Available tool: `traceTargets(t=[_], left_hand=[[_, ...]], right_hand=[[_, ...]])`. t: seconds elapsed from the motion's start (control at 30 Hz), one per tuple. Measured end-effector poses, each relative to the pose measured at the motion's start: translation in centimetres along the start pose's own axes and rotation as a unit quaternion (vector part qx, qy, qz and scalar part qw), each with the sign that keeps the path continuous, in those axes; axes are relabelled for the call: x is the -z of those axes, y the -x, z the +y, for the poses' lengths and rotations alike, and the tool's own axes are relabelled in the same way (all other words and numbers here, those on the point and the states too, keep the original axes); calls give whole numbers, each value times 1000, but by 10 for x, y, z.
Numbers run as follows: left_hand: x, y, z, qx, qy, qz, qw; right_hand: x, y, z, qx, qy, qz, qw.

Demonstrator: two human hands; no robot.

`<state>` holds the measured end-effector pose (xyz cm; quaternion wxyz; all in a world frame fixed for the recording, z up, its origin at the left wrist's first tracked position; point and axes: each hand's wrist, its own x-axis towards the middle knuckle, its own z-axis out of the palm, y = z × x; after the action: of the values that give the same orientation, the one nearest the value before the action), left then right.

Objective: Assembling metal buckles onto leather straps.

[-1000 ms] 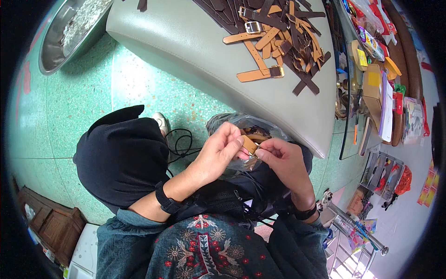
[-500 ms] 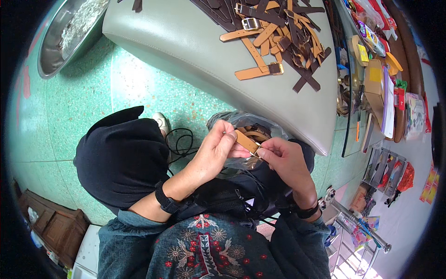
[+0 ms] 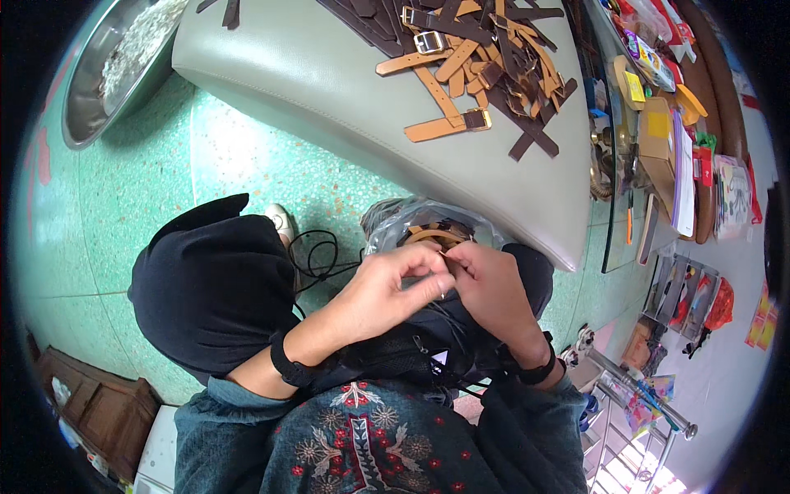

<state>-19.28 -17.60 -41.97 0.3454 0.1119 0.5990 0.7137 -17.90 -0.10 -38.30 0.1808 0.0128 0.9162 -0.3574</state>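
Observation:
My left hand point(image 3: 401, 284) and my right hand point(image 3: 492, 288) meet above my lap, both closed with fingertips together. Between them is a short tan leather buckle strap, almost wholly hidden by the fingers; a small shiny metal bit point(image 3: 443, 295) shows at my left thumb. Just beyond my hands, a clear plastic bag point(image 3: 380, 239) lies open with more tan and dark brown straps point(image 3: 436, 236) inside. A pile of buckle straps point(image 3: 473, 62), tan and dark brown, is heaped on the padded grey bench point(image 3: 329, 107), one tan strap point(image 3: 444, 126) with its buckle at the near edge.
On the green speckled floor point(image 3: 164, 181), a steel basin point(image 3: 78, 123) with whitish stuff stands at far left. A black cable point(image 3: 325, 259) lies by my left leg. A cluttered glass table point(image 3: 611, 222) is at right. A metal rack point(image 3: 634, 387) stands at lower right.
My hands have drawn closer together and turned inward around the strap, so its tan face and buckle no longer show. The view has shifted slightly.

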Motion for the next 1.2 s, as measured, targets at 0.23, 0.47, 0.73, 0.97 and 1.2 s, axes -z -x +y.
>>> traceTargets(t=[0.23,0.47,0.73,0.97,1.2], left_hand=[[8,0,0,42,-27,-46,998],[1,0,0,65,184,22,980],[-6,0,0,-8,88,103,991],[-11,2,-4,-6,81,138,987],[-12,2,-2,-20,84,194,977]], right_hand=[[35,-8,-8,121,12,-205,971],[25,3,-18,87,-69,-2,994],[-4,16,-24,-103,-383,-15,918],[-9,13,-28,-210,-488,-33,847],[-9,10,-28,-238,-512,-42,825]])
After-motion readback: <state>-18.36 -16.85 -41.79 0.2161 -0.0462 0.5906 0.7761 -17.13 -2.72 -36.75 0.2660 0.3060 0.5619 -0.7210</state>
